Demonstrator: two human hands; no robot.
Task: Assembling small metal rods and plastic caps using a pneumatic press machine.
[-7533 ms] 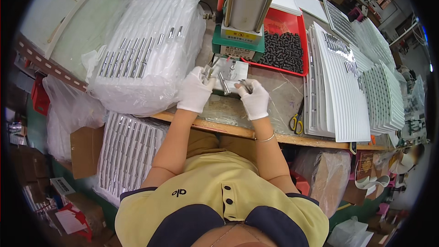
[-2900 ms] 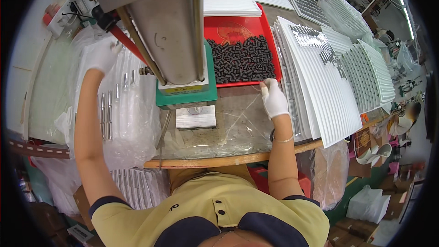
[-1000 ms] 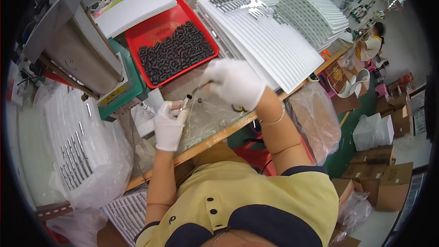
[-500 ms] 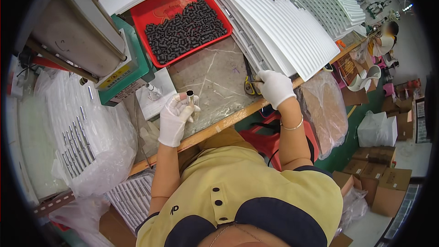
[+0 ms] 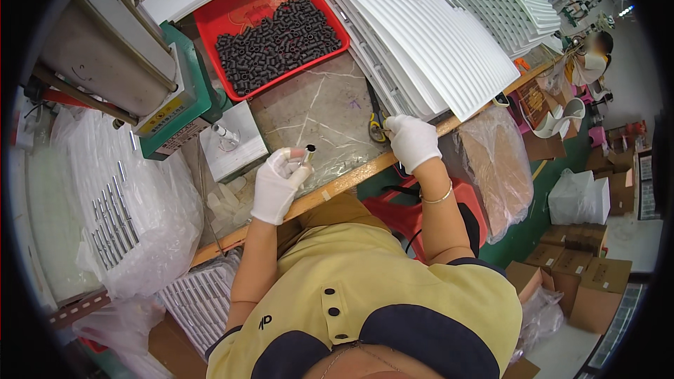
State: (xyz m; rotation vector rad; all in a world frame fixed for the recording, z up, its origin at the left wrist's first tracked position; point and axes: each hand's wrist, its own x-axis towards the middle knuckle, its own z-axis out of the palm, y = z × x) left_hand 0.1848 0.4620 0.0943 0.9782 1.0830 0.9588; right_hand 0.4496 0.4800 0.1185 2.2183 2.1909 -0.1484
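My white-gloved left hand [image 5: 276, 186] is closed around a short shiny metal tube [image 5: 307, 156], whose dark open end points up. My right hand [image 5: 414, 143], also gloved, hangs over the table's front edge beside a pair of scissors [image 5: 377, 126] with yellow and black handles. Its fingers are pinched together at the handles. Whether they grip the scissors or some small piece cannot be made out. Left of my left hand, a metal block [image 5: 234, 142] carries an upright shiny peg [image 5: 225, 136] beneath the green press [image 5: 184, 109].
A red tray [image 5: 274, 78] of small black sleeves sits at the back. Stacked white ribbed trays [image 5: 449, 49] fill the right, some holding metal tubes. Plastic-wrapped tubes [image 5: 112, 221] lie at far left. A wooden edge [image 5: 344, 184] borders the table. Another person [image 5: 590, 67] is far right.
My left hand has moved slightly right with the metal tube, away from the press. My right hand has shifted a little toward the left and down. The whole view has shifted slightly.
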